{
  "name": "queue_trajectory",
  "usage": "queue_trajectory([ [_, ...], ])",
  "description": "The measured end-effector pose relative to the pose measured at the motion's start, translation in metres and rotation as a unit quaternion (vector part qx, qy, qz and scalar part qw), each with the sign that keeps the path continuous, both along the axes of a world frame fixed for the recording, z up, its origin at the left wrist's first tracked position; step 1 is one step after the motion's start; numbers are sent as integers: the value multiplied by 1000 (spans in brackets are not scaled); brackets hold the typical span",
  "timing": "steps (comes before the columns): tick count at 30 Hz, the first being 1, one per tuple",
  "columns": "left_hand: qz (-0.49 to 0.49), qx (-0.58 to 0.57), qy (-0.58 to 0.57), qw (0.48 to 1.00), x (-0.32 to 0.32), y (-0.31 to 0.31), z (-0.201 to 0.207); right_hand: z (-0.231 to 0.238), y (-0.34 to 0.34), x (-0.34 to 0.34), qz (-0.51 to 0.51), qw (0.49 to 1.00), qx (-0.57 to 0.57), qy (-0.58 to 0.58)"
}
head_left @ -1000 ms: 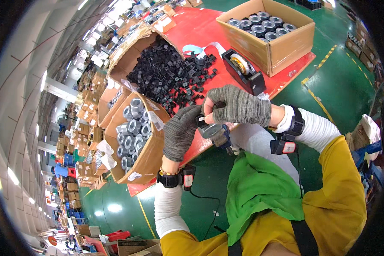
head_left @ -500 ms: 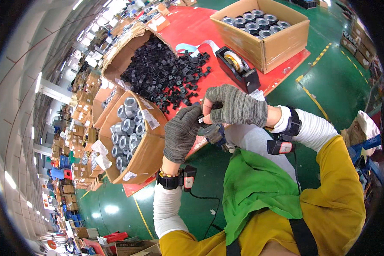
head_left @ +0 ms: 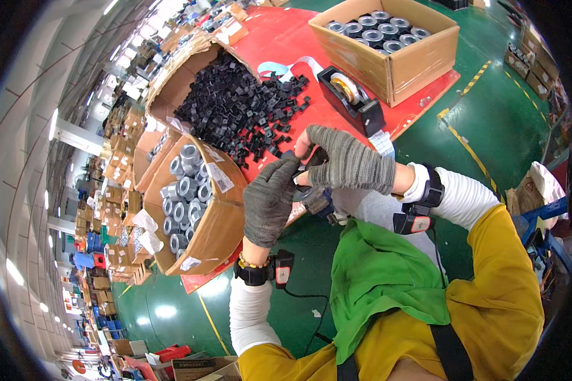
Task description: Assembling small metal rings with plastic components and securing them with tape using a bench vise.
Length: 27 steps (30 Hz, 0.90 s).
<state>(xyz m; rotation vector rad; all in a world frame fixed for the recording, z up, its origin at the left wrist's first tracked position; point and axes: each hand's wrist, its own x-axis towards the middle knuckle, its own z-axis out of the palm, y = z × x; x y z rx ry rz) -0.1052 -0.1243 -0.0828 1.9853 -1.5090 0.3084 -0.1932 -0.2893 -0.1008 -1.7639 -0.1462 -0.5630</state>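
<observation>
The person's left hand [head_left: 270, 203], in a grey glove, has its fingers bunched narrow and pointing inward; the right hand [head_left: 349, 159], gloved alike with bare tips, curls thumb and forefinger toward them; a small dark piece [head_left: 304, 166] appears to sit where the two sets of fingertips meet, though it is largely hidden, so which fingers actually grip it one cannot tell; just below the fingers is a grey cylindrical part [head_left: 315, 201], partly covered by the right hand, and whether it is held or rests on something does not show.

Beyond the fingers and to their left, loose black parts [head_left: 241, 105] spill from a tipped carton [head_left: 162, 95] onto the red table [head_left: 267, 35]; left of the left hand, an open carton [head_left: 225, 216] holds loose metal rings [head_left: 185, 187]; beyond the right fingers stands a black tape dispenser [head_left: 365, 117], and farther past it a box [head_left: 422, 73] with cylinders [head_left: 388, 28] set in neat rows.

As a judgement, the cylinders in rows look like finished pieces; the piece at the fingertips seems midway, not yet done; plenty seems left, since the black parts and rings lie loose in quantity.
</observation>
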Motion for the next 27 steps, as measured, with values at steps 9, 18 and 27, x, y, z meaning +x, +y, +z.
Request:
queue_trajectory([
  [9,-7,-7,185,983,15,20,2,19,-15,1,98,989,68,85],
  [18,37,-43,407,912,10,20,19,19,13,12,49,995,71,46],
  [27,84,-104,466,875,12,20,-20,-22,6,25,62,980,128,139],
])
